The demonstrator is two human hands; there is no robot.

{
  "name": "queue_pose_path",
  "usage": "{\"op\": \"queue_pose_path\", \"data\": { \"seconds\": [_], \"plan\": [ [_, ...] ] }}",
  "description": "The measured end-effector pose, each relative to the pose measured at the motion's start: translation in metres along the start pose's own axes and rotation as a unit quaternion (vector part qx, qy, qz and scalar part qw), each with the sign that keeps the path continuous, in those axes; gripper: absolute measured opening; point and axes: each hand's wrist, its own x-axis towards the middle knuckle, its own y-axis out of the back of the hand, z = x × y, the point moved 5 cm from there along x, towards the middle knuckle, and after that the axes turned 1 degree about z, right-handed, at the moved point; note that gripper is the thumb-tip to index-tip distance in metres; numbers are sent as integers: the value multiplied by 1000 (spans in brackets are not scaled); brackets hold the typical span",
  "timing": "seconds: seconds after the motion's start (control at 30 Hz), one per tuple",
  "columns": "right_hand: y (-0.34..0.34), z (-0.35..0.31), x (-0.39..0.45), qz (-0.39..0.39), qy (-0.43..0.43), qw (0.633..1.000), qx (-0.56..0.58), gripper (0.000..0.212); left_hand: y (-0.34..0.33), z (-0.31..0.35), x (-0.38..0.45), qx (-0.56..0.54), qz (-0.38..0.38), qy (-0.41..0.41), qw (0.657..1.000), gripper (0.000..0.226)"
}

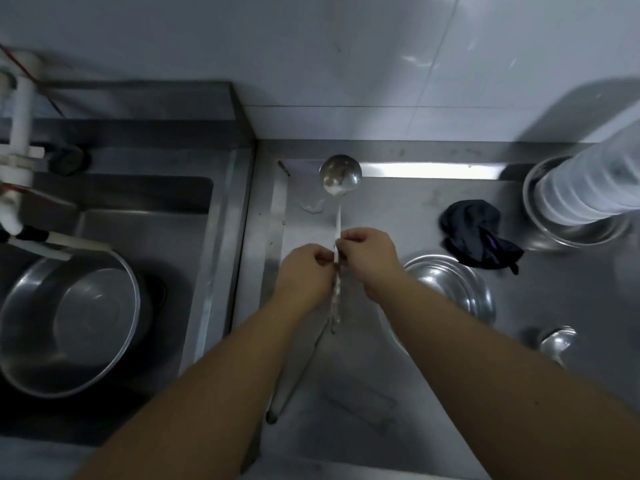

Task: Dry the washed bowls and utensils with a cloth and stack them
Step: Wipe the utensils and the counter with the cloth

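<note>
A steel table [433, 393] runs under a grey tiled wall, with a sink [145, 216] sunk into it on the left. Over the table both hands meet on the thin handle of a ladle [340, 174]: the left hand [306, 271] and the right hand [370, 258] each pinch the handle with curled fingers, close together, the cup pointing away from the person toward the wall. Neither hand holds a cloth; the dark cloth [479, 233] lies crumpled on the table to the right of the hands, apart from them. Just under the right forearm sits a steel bowl [453, 289], and nearer the person on that side lies a second ladle [557, 341]. Farther right and away stands a tall stack of pale containers [585, 188] set in another steel bowl [575, 233]. Left of the hands, a large steel basin [69, 327] rests in the sink, seemingly not yet dried. My reading: the work is partway, with the ladle in hand and the basin left
</note>
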Motion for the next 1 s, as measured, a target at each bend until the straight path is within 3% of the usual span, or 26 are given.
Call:
{"op": "queue_pose_path", "data": {
  "seconds": [0.2,0.47,0.63,0.87,1.0],
  "plan": [
    [101,61,-45,-17,0,1000,-20,15,-71,24,-64,10,-44,-4,999,16],
    [271,170,-102,13,-24,990,-139,13,-156,54,-136,118,-79,-20,990,10],
    [361,218,-118,32,-39,979,-199,22,-194,55,-172,157,-88,-15,983,7],
    [411,263,-112,47,-52,975,-213,39,-221,36,-210,166,-81,22,983,12],
    [406,267,-107,16,-60,971,-233,24,-226,26,-225,169,-76,35,982,12]
  ]
}}
